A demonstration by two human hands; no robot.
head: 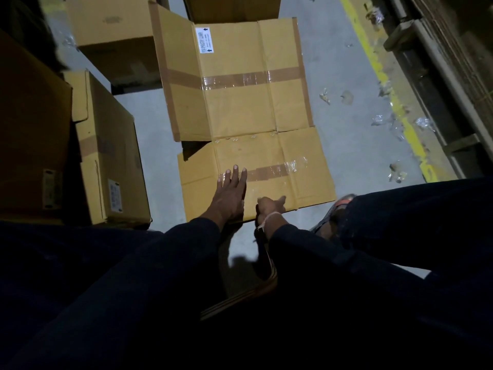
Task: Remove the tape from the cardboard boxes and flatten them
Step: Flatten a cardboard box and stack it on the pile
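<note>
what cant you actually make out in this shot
- Head view: the print on the white label of the flattened box is too small to read.
- What the right hand grips at the box's near edge: its curled fingers and the dim light hide it.
- The lower half is dark sleeves and legs; the floor there is hidden.
- The box at left has a blurred label.

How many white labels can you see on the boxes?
2: one label on the flattened box at its far end, one label on the left box; more may be hidden.
</note>
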